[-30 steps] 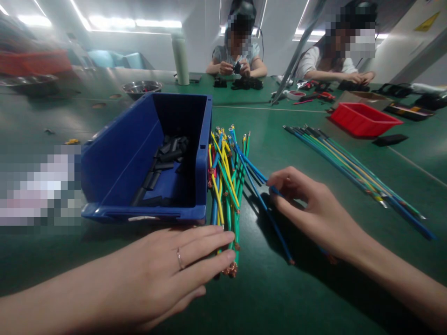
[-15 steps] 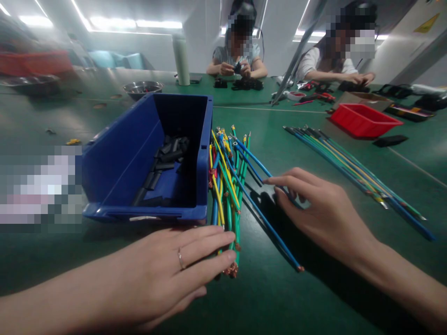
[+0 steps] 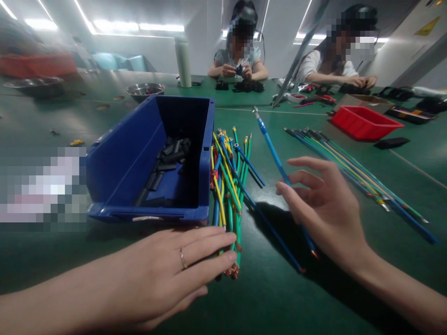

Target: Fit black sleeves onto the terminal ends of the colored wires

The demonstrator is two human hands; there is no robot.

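Observation:
My right hand (image 3: 321, 200) pinches a blue wire (image 3: 269, 142) between thumb and fingers, lifted off the table and slanting. A metal terminal tips its far end, and bare copper shows at the near end. Flat across the near end of a pile of wires (image 3: 228, 186) lies my left hand (image 3: 164, 274), fingers stretched out. Yellow, green, blue and red wires make up the pile, some with ring terminals, others with frayed copper ends. Another blue wire (image 3: 270, 228) slants out of it toward me. Left of the pile, a blue bin (image 3: 122, 153) contains several short black sleeves (image 3: 167, 160).
To the right lies a row of wires (image 3: 349, 167) with black-sleeved far ends. Behind it stand a red tray (image 3: 365, 123) and a cardboard box (image 3: 363, 102). A metal bowl (image 3: 145, 90) and a pale bottle (image 3: 183, 63) are farther back. Two people work across the green table.
My right hand has picked the blue wire up off the table beside the pile and raised it. My left hand stays on the pile. The view has shifted slightly.

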